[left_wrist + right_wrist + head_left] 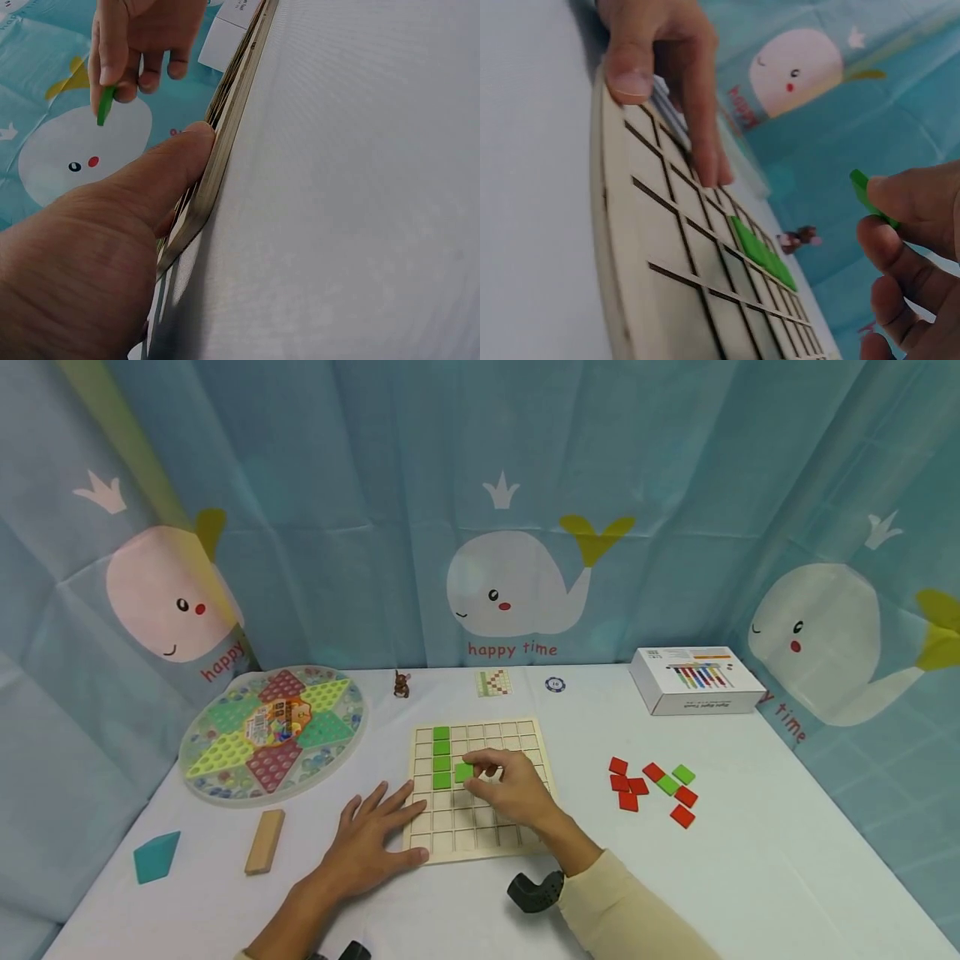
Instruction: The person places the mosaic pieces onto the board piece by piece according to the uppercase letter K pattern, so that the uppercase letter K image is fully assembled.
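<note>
A wooden grid board (465, 841) lies flat on the white table, with several green square tiles (442, 763) in one column toward its left side. My left hand (367, 843) rests at the board's left edge with fingers spread; in the left wrist view its thumb (180, 154) touches the board's edge. Over the middle of the grid, my right hand (517, 789) pinches a green square tile (463, 772) between thumb and finger. The right wrist view shows that tile (861, 189) held clear above the board, tilted.
Loose red tiles (628, 802) and green tiles (683, 774) lie right of the board. Behind are a white box (697, 693), chip (555, 684), pattern card (494, 683) and small figurine (402, 685). At left: a round star-patterned game board (322, 728), wooden block (265, 842) and teal piece (156, 857).
</note>
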`<move>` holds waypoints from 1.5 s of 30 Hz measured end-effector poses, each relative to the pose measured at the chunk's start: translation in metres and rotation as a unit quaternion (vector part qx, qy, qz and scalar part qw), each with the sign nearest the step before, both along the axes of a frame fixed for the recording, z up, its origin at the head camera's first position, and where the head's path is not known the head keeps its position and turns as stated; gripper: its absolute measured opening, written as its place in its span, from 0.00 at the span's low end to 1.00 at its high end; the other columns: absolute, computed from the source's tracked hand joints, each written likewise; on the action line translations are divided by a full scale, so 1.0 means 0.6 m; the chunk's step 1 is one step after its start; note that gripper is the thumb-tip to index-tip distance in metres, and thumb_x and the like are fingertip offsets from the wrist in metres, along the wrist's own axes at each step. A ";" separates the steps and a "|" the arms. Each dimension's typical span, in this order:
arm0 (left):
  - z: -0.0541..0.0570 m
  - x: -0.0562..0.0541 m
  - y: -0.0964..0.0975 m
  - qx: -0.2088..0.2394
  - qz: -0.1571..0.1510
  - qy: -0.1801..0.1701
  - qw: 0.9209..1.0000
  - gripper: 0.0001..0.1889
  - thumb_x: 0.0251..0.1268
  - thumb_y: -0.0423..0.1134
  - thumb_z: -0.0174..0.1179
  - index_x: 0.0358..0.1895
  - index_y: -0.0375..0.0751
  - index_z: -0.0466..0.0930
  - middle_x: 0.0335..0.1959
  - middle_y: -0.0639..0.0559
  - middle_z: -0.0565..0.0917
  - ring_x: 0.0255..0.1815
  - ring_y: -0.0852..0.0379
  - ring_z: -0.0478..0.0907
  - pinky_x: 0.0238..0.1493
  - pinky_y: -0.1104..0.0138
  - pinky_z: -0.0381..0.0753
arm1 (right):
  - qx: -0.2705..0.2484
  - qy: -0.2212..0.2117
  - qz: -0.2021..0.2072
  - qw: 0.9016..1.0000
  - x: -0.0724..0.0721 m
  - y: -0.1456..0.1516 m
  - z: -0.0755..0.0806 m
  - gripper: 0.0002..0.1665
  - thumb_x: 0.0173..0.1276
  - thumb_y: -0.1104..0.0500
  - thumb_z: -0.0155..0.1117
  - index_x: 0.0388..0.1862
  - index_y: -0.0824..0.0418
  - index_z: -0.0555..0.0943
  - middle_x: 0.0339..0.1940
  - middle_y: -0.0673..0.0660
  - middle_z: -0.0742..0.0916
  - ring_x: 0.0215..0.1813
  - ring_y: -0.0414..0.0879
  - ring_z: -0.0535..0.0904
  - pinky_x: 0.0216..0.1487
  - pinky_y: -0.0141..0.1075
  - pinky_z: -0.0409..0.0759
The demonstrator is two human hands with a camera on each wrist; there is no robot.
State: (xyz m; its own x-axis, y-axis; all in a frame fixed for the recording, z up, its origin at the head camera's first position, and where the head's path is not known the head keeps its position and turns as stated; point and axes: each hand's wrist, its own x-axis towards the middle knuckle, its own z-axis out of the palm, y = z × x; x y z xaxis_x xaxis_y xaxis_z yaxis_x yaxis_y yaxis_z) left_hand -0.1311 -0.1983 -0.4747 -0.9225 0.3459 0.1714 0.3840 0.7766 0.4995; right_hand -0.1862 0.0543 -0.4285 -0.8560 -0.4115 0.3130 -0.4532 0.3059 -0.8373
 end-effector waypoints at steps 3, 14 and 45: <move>0.000 0.000 -0.001 0.001 -0.001 0.000 1.000 0.37 0.52 0.65 0.65 0.64 0.51 0.76 0.73 0.52 0.62 0.74 0.37 0.49 0.65 0.39 0.38 | 0.013 -0.009 0.002 1.000 -0.003 -0.012 -0.008 0.17 0.62 0.65 0.67 0.50 0.66 0.83 0.32 0.46 0.83 0.39 0.46 0.75 0.41 0.39 0.74; 0.003 0.001 0.000 0.000 0.000 -0.010 1.000 0.37 0.53 0.64 0.65 0.65 0.51 0.76 0.73 0.52 0.62 0.74 0.37 0.48 0.66 0.39 0.37 | 0.102 -0.051 0.005 0.993 -0.007 -0.050 -0.031 0.16 0.60 0.64 0.70 0.49 0.62 0.84 0.28 0.43 0.81 0.30 0.38 0.75 0.34 0.32 0.76; -0.002 -0.001 0.000 0.006 0.001 -0.006 1.000 0.37 0.52 0.65 0.65 0.64 0.51 0.77 0.73 0.53 0.63 0.74 0.37 0.49 0.66 0.39 0.38 | 0.127 -0.002 0.008 0.992 -0.008 -0.010 0.005 0.19 0.62 0.60 0.69 0.52 0.61 0.83 0.36 0.50 0.83 0.40 0.47 0.75 0.41 0.39 0.75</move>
State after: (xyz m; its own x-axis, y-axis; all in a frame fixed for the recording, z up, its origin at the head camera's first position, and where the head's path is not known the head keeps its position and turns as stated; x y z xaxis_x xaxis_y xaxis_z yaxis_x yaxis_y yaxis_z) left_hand -0.1316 -0.1985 -0.4757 -0.9248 0.3430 0.1647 0.3774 0.7713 0.5125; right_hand -0.1912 0.0482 -0.4258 -0.8496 -0.4905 0.1941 -0.4567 0.4999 -0.7359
